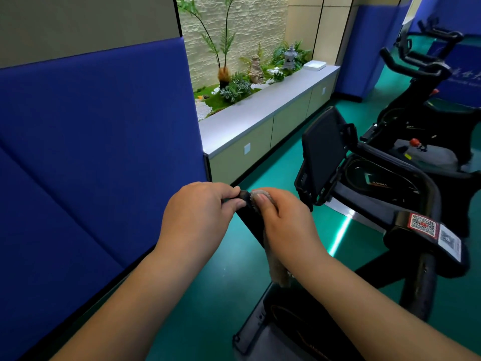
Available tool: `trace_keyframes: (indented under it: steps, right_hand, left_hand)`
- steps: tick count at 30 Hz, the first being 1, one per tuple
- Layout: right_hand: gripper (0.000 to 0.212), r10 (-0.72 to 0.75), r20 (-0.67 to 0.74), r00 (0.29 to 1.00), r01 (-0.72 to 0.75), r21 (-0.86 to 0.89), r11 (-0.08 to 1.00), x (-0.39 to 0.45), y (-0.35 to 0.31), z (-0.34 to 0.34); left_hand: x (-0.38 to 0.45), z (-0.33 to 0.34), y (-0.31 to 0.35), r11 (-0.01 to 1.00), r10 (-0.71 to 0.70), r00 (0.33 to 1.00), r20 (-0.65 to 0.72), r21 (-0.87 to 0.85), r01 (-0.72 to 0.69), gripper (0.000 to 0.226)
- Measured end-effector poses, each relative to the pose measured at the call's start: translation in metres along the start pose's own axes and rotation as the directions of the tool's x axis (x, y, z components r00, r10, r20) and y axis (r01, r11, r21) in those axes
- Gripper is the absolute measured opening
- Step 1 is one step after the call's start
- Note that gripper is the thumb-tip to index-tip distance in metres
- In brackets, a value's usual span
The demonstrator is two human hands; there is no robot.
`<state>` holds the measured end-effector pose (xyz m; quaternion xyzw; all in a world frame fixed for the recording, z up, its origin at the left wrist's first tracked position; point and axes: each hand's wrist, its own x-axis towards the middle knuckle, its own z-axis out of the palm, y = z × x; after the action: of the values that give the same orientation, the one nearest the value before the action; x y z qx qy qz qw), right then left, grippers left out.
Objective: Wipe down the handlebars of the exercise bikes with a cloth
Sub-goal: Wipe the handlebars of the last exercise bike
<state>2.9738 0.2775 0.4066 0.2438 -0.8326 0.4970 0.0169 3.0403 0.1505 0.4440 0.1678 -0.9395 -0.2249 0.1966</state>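
between both hands, left [200, 212] grips handlebar [248, 220], right [283, 220] wraps cloth [279, 272].

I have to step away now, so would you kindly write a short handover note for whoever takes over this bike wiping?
Left hand: grips the tip of the nearest bike's left handlebar, steadying it.
Right hand: holds the brownish cloth wrapped on that bar just below the tip; the cloth's tail hangs down.
Done: cannot tell how much is wiped.
Left: probably the right-side bar and the second bike behind.
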Motion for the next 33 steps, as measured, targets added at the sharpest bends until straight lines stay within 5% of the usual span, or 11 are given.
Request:
trace_keyframes:
  steps: [7, 16, 21, 27, 33]
  right_hand:
    - [0.018, 0.100, 0.008, 0.995, -0.099, -0.111, 0.989, -0.031, 0.015, -0.017]
    - [0.016, 0.005, -0.061, 0.998, -0.001, 0.072, 0.997, -0.008, -0.008, -0.001]
    - [0.022, -0.067, -0.141, 0.988, 0.047, -0.144, 0.988, -0.053, 0.025, -0.015]
    - [0.017, -0.175, -0.223, 0.959, 0.164, -0.069, 0.984, -0.024, 0.005, 0.004]
    - [0.016, -0.230, -0.089, 0.969, 0.194, -0.306, 0.932, -0.059, 0.031, -0.019]
  left_hand:
    - [-0.001, 0.000, 0.000, 0.999, -0.008, 1.000, 0.003, -0.039, 0.008, 0.024]
    - [-0.002, 0.001, -0.002, 0.997, 0.023, 0.999, -0.041, -0.078, -0.026, 0.020]
    - [-0.003, 0.002, -0.004, 0.994, 0.021, 0.999, -0.040, -0.111, -0.025, 0.021]
    - [-0.004, 0.002, -0.004, 0.994, 0.042, 0.997, -0.068, -0.093, -0.048, 0.021]
    - [-0.009, 0.007, -0.010, 0.969, 0.245, 0.956, -0.160, 0.042, -0.242, 0.019]
